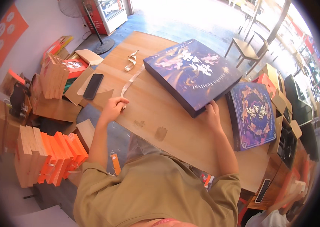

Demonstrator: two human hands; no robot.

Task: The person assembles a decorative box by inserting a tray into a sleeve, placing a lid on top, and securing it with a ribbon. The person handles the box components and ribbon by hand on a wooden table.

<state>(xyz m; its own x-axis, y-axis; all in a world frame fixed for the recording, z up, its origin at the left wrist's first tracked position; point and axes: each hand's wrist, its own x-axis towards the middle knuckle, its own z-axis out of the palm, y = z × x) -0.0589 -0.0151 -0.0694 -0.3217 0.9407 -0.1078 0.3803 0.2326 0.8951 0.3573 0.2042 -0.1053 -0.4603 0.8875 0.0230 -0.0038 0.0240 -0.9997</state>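
Observation:
A large dark blue gift box (194, 75) with gold and pink artwork lies slanted at the far middle of the wooden table. My right hand (212, 113) grips its near right corner, thumb on the side and fingers partly hidden beneath. A pale ribbon (132, 80) runs from the box's left corner down to my left hand (114, 108), which is closed on its end at the table's near left edge. Another curled pale ribbon (130, 63) rests farther back, left of the box. To the right sits a second purple-blue patterned box (253, 115).
A black phone (93, 86) lies at the table's left side. Orange boxes (63, 155) and cartons (56, 106) are stacked on my left. Open cartons (284, 140) stand at the right, near another person's arm (288, 196). A chair (247, 49) is beyond the table.

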